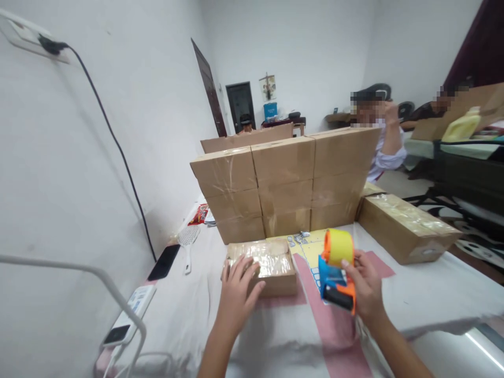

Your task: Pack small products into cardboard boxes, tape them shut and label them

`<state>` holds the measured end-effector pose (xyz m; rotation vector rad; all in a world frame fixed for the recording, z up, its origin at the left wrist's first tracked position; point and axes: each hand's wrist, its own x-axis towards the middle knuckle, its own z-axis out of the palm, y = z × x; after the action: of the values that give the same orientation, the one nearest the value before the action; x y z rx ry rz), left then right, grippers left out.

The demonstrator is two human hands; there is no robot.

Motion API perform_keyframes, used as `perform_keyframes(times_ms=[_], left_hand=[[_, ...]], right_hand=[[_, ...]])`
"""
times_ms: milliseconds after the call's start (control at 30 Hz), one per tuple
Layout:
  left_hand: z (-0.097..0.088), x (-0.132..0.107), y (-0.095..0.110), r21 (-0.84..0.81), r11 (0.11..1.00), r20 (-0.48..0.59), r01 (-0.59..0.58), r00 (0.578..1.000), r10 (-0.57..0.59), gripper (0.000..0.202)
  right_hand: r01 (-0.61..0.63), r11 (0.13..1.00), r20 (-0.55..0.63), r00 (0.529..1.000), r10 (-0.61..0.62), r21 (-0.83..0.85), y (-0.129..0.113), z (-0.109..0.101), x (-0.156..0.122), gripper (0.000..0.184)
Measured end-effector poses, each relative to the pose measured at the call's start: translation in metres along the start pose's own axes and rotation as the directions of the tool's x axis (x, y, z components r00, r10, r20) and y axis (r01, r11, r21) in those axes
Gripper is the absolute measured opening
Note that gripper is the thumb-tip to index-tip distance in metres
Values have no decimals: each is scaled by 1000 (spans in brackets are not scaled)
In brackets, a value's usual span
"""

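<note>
A small cardboard box [275, 286] lies on the cloth-covered table in front of me, its top shiny with clear tape. My left hand [241, 281] rests on the box's left part with the fingers spread. To the right of the box, my right hand [365, 283] grips a tape dispenser [328, 273] above the table. The dispenser has a blue and orange frame, a black handle and a yellow roll of tape. Part of my right hand's fingers is hidden behind it.
Stacked cardboard boxes [283, 184] form a wall behind. A longer taped box [405, 231] lies at the right. A slotted spoon [189, 241], a black phone [164, 261] and a power strip [129, 315] lie at the left. A person [388, 142] sits beyond the stack.
</note>
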<state>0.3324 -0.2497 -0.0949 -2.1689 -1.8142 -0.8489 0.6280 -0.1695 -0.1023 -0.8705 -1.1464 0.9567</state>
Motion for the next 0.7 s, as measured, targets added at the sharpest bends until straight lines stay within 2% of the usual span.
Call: perform_keyframes(times_ms=[67, 133, 200, 267, 367, 467, 567, 700], left_hand=[[-4, -6, 25, -81, 996, -71, -29, 997, 24, 27], [-2, -15, 57, -210, 977, -107, -30, 994, 8, 25], [6, -25, 84, -390, 921, -60, 23, 997, -50, 23], [17, -35, 100, -581, 803, 49, 129, 991, -123, 24], [33, -47, 97, -782, 557, 199, 280, 959, -203, 32], [41, -54, 84, -864, 365, 286, 347, 935, -211, 45], [42, -58, 84, -860, 289, 348, 421, 897, -272, 51], [38, -63, 98, -811, 277, 364, 515, 816, -450, 46]], right_hand=[[53, 996, 121, 992, -45, -64, -7, 14, -26, 21], [174, 974, 256, 958, -133, -146, -7, 26, -47, 20], [322, 921, 324, 914, -243, -219, -4, 33, -63, 23], [449, 850, 341, 872, -350, -276, 1, 35, -73, 24], [552, 773, 412, 812, -413, -314, 6, 33, -81, 25], [607, 719, 427, 780, -457, -338, 7, 28, -84, 25], [627, 700, 412, 769, -489, -341, 8, 25, -86, 22], [540, 756, 344, 836, -428, -371, 17, 20, -92, 18]])
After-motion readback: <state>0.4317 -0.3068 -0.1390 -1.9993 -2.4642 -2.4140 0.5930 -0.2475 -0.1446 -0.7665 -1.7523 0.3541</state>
